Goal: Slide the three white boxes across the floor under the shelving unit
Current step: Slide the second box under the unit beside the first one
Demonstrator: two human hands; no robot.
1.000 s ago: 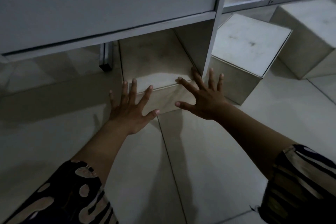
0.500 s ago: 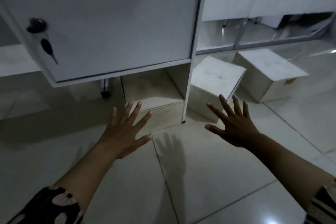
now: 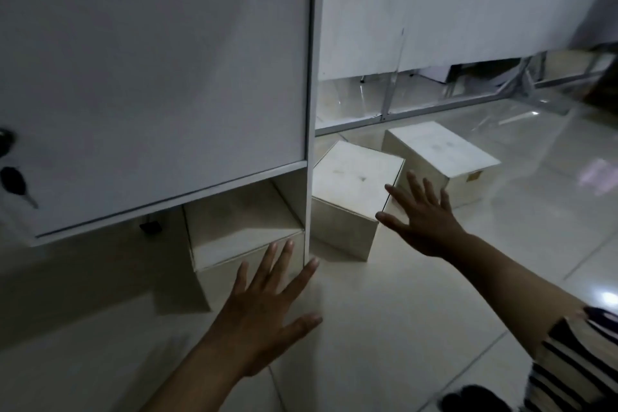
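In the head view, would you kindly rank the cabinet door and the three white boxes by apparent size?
1. Cabinet door, by far the largest.
2. Middle box.
3. Right box, looks smaller but lies farther off, so unsure.
Box under the shelf is partly hidden; I cannot rank it.

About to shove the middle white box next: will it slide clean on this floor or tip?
The middle box looks squat and flat-bottomed, so it should slide rather than tip. The glossy tiled floor likely offers little friction. It sits skewed beside the cabinet's side panel, so it may catch there.
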